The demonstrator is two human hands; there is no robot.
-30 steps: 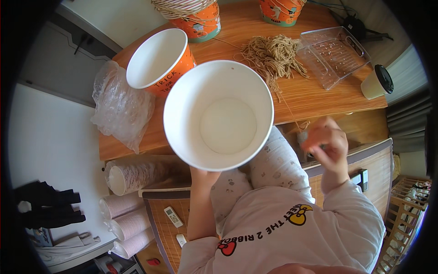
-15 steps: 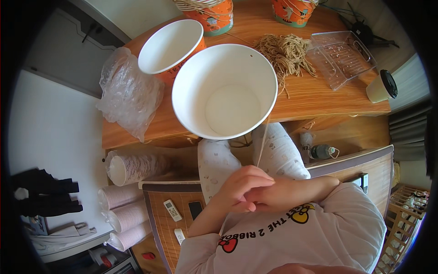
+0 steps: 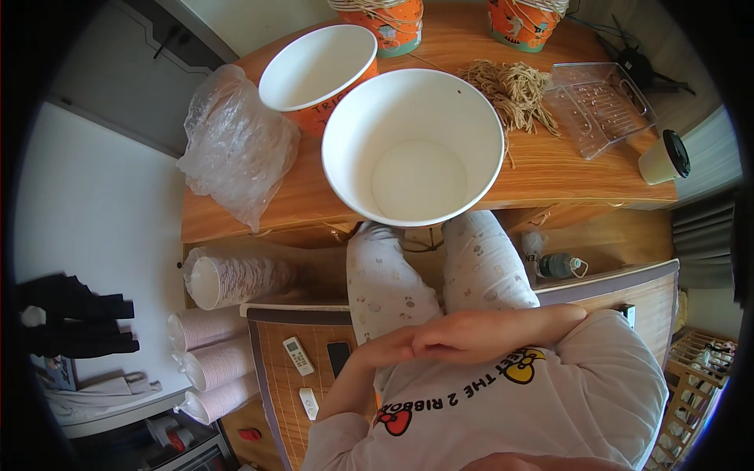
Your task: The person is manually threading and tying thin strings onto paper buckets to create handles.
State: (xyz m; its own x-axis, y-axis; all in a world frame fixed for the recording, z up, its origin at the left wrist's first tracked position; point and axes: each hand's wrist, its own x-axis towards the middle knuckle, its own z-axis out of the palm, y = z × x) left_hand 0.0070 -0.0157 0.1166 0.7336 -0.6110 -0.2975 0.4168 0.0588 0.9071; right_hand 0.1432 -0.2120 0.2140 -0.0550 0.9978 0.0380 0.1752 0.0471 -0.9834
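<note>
Sitting at the upper middle of the frame, the wooden table [image 3: 550, 169] carries a big white paper bucket [image 3: 414, 145] at its near edge, empty and upright. It looks light, thin-walled and easy to dent, so the rolled rim seems the place to take it. Behind it stands a second bucket [image 3: 318, 71]; right, a twine bundle [image 3: 514, 90]. Lower centre, right hand [image 3: 463, 341] rests loosely open over left hand [image 3: 393, 347], which holds nothing; both well apart from the bucket.

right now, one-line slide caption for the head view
Both hands, right hand over left hand, rest at the lap below a big empty white paper tub on the wooden table.
</note>
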